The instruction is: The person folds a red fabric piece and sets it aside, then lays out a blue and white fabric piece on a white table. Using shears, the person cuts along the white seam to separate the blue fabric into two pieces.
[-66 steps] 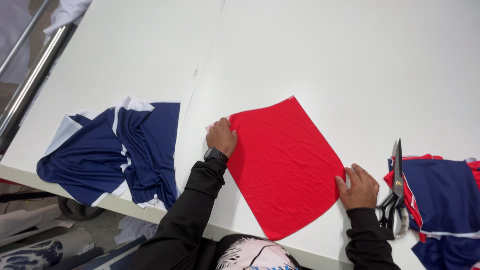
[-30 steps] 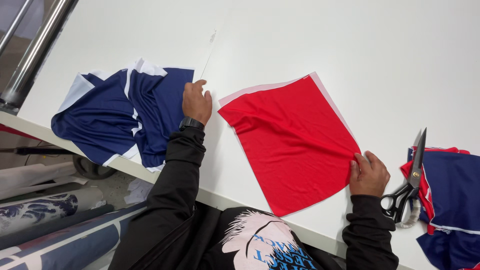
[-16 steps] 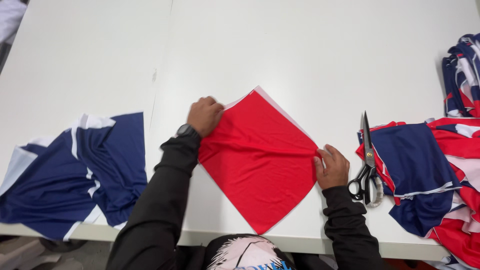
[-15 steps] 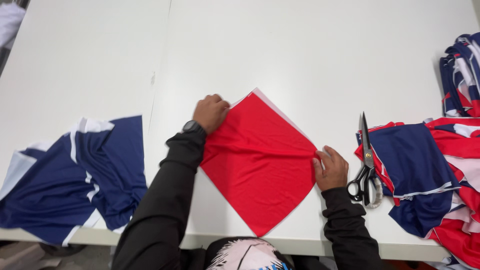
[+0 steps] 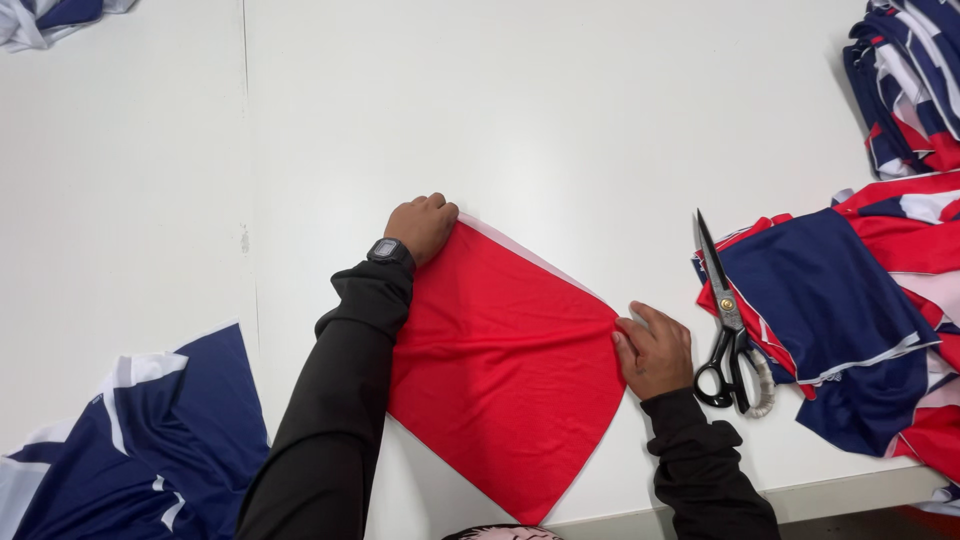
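A red knit fabric panel [image 5: 500, 375], smooth and roughly diamond-shaped, lies flat on the white table [image 5: 560, 120]. The right hand [image 5: 655, 348] pinches its right corner, slightly puckering the cloth; the left hand [image 5: 422, 226], curled shut, grips its upper corner. Black-handled scissors [image 5: 728, 325] lie just right, against piled navy-and-red fabric pieces [image 5: 850, 300].

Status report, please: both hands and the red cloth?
Left hand and right hand each grip a corner of the red cloth, flat on the white table. Scissors lie right, apart.
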